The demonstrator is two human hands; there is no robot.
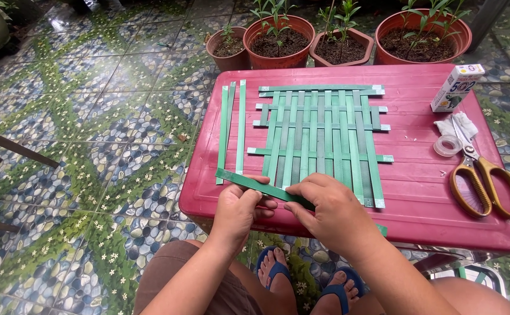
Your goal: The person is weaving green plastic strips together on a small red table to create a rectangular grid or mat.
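Outdoor patio with pebble-and-flower patterned floor tiles (91, 146), potted plants (278, 41) lined up behind a red plastic table (418, 192). A half-woven green strip mat (322, 140) sits mid-table, scissors (482, 178) by the right edge. At the near edge, left hand (237, 210) and right hand (331, 210) both pinch one loose green strip (261, 186), fingers curled tight; it runs crosswise, tilted down to the right.

Small white upright box (457, 87) with blue markings at table's (418, 204) far-right corner.
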